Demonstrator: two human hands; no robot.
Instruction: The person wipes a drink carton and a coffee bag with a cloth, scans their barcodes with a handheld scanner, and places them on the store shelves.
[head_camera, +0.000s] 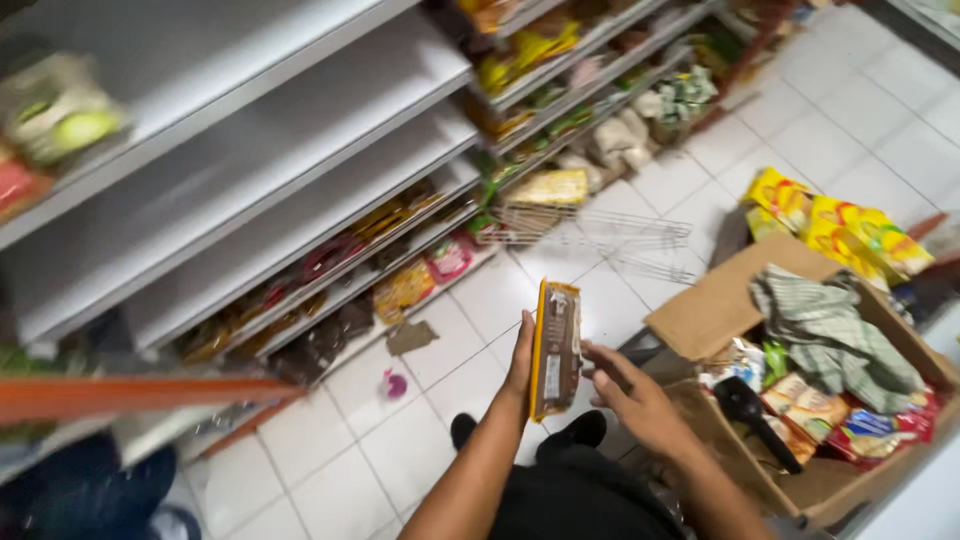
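My left hand (520, 352) grips a flat yellow and brown packet (555, 348) by its left edge, holding it upright in front of me. My right hand (630, 392) sits just right of the packet, fingers spread and touching its lower right side. Below them I see my dark shoes (585, 428) on the white tiled floor (440, 420). To the right stands an open cardboard box (705, 305) with several snack packets, a checked cloth (825, 325) and a black scoop-like tool (755, 415) inside.
Grey metal shelves (290, 150) run along the left, mostly bare above, with packets on the low levels. A wire rack (610, 240) lies on the floor ahead. Yellow packets (840, 225) are piled behind the box. An orange bar (140, 393) crosses at left.
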